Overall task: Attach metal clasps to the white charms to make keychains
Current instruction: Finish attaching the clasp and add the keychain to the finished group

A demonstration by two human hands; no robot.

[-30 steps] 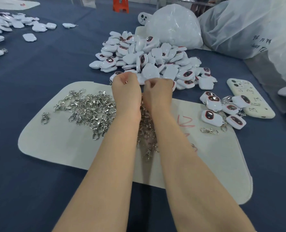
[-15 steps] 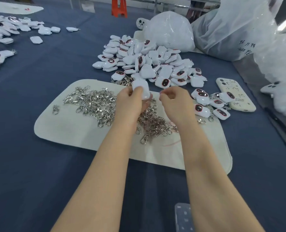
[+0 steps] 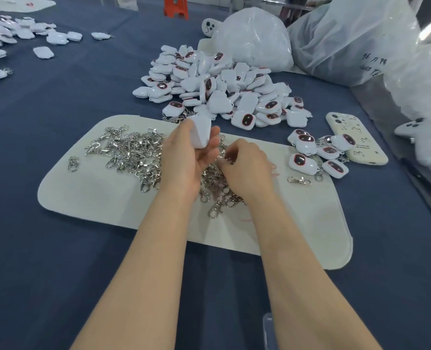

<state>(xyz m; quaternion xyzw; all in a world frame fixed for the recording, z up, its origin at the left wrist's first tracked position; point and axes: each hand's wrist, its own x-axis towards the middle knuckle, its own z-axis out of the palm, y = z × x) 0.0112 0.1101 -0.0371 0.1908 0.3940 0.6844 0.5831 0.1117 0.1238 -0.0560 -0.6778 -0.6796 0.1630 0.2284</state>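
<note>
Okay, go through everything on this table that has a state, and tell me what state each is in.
left hand: grips a white charm above the mat
loose clasps: heaped on the mat, unattached
right hand: curled over the loose clasps, grip unclear
charm pile: heaped beyond the mat
finished keychains: clasps attached, lying at the mat's right end
phone: lying back up

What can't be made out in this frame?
Head view:
- Right hand: fingertips curled under; whether it pinches a clasp is hidden.
- Charm in left hand: front faces away, hand covers its lower end.
- Clasps: part of the pile lies under both hands.
- Bag writing: too small to read.
- Clear object at bottom edge: cut off by frame and forearm.
</note>
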